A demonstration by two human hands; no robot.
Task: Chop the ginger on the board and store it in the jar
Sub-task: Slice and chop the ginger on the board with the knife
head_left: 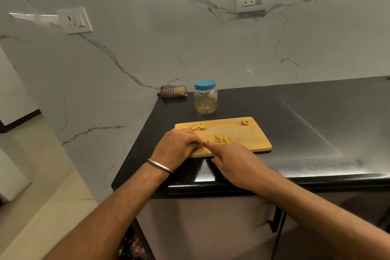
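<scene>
A wooden board [249, 139] is laid on the black counter [306, 116], near its front edge. On the board, thin ginger strips [221, 138] are gathered at the middle, round ginger slices [198, 127] are placed at the far left corner, and one small ginger piece [244, 122] is seen at the far right. The left hand [179, 145] is rested on the near left part of the board with fingers curled, and the right hand [230, 158] is set just beside it, fingertips almost touching. Something may be pinched between them, but it cannot be told from this view. The jar [205, 99], closed with a blue lid [205, 84], is standing behind the board. A folded cloth [173, 91] is lying at the wall, left of the jar.
</scene>
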